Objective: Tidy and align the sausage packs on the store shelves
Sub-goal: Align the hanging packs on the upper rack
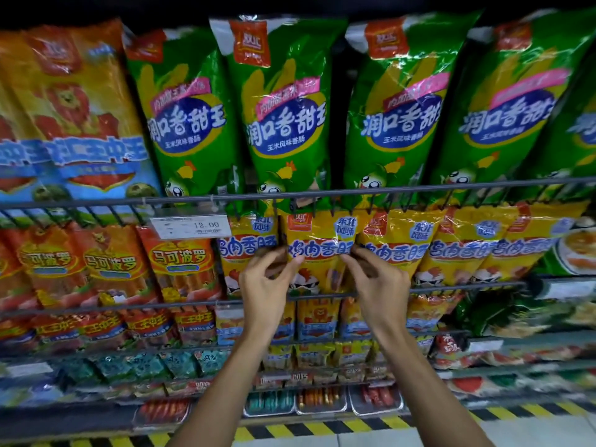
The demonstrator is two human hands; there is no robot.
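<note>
Now left hand (264, 279), right hand (377, 279) pinch yellow sausage pack (319, 250) edges; pack upright, long axis vertical.

Dim, glare-flecked, blurred fisheye edges

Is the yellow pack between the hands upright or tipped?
Roughly upright: the yellow pack stands behind the shelf rail, left hand and right hand pinching its sides.
</note>
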